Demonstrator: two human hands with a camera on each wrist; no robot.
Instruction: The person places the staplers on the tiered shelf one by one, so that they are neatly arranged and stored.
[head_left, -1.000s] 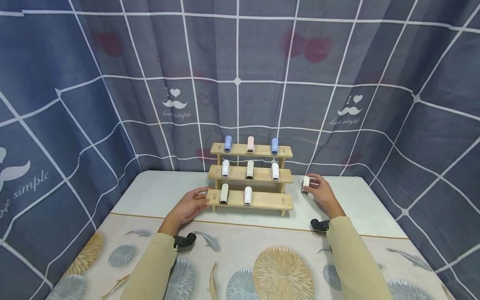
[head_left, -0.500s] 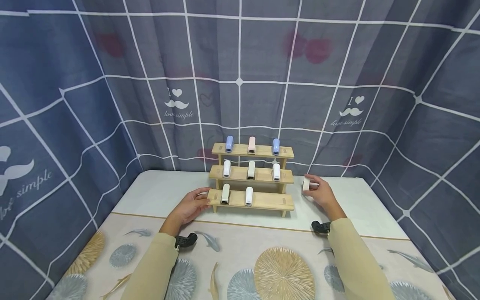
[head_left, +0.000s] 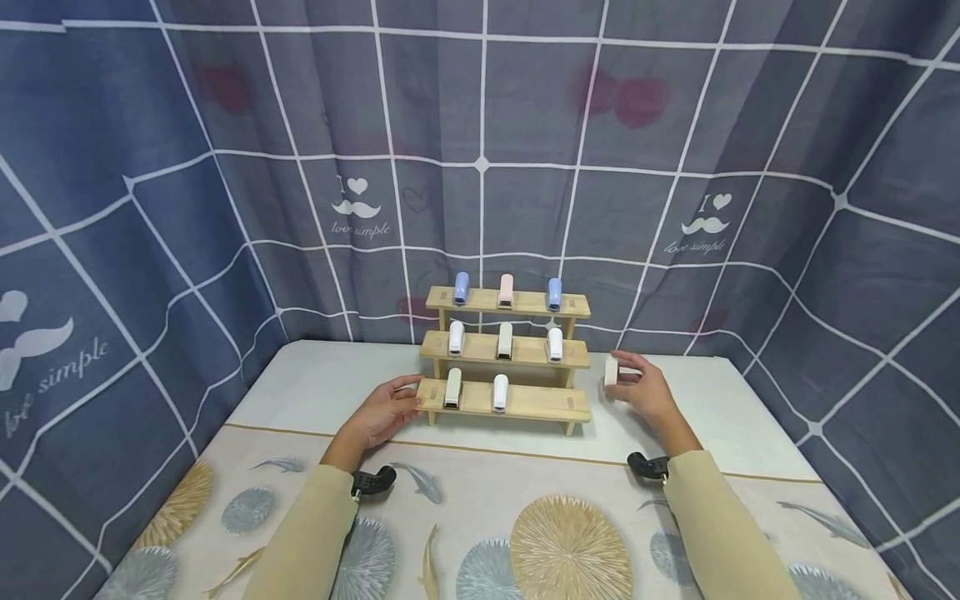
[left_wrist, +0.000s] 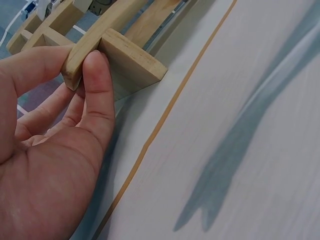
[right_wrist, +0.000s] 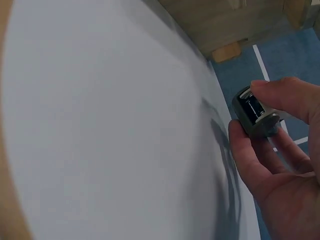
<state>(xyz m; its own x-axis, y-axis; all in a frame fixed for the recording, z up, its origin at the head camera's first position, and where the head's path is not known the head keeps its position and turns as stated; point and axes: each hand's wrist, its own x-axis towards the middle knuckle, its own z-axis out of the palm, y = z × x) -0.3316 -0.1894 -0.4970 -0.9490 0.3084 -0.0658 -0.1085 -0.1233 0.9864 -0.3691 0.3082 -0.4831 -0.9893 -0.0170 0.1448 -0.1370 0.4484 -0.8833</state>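
Note:
A three-tier wooden display stand (head_left: 543, 404) stands on the white cloth. My left hand (head_left: 382, 414) pinches the left end of its lowest shelf; in the left wrist view the thumb (left_wrist: 98, 82) presses from one side and the forefinger from the other. To the right of the stand, my right hand (head_left: 647, 393) holds a small white stapler (head_left: 611, 372) between thumb and fingers. The right wrist view shows the grey end of this stapler (right_wrist: 250, 112), raised over the cloth. On the lowest shelf sit a cream stapler (head_left: 453, 388) and a white stapler (head_left: 500, 392).
The middle shelf bears a white stapler (head_left: 456, 337), a pale green one (head_left: 504, 341) and another white one. On the top shelf a pink stapler (head_left: 506, 290) sits between two blue staplers (head_left: 461, 287). A grey checked curtain (head_left: 420, 200) encloses the back and sides.
The stapler in my right hand has turned slightly between the fingers. My left hand keeps its hold on the shelf end. The head view has shifted a little.

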